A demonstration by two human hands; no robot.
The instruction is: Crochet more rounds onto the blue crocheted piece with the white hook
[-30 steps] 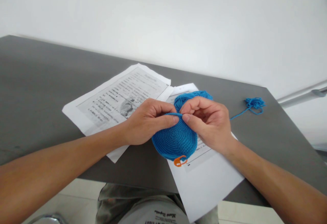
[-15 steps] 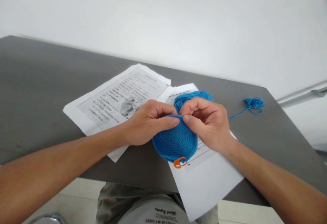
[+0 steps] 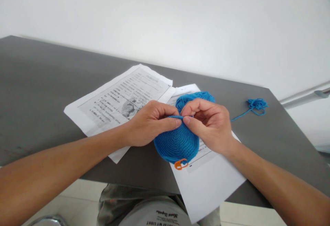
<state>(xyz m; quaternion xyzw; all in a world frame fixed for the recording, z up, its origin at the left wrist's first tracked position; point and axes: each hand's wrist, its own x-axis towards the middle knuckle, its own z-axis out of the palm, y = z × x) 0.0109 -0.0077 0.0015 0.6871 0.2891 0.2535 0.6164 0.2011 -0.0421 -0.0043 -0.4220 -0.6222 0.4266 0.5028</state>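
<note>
A round blue crocheted piece (image 3: 177, 142) hangs between my hands, with an orange stitch marker (image 3: 181, 164) clipped at its lower edge. My left hand (image 3: 152, 122) pinches the piece's top edge between thumb and fingers. Close against it, my right hand (image 3: 210, 122) has thumb and index fingertip pressed together at the same edge. Whether a hook or other tool is in the right fingers cannot be made out. Just behind the hands lies a blue yarn skein (image 3: 194, 97), partly covered by the right hand.
A printed sheet (image 3: 108, 98) lies left of the hands. Another sheet (image 3: 206, 184) lies under the work and overhangs the front edge of the grey table (image 3: 46, 78). A small blue yarn tangle (image 3: 257, 105) sits at the right, its strand running toward my right hand.
My right fingertips have shifted very slightly left along the top edge of the blue piece. The left hand keeps its place.
</note>
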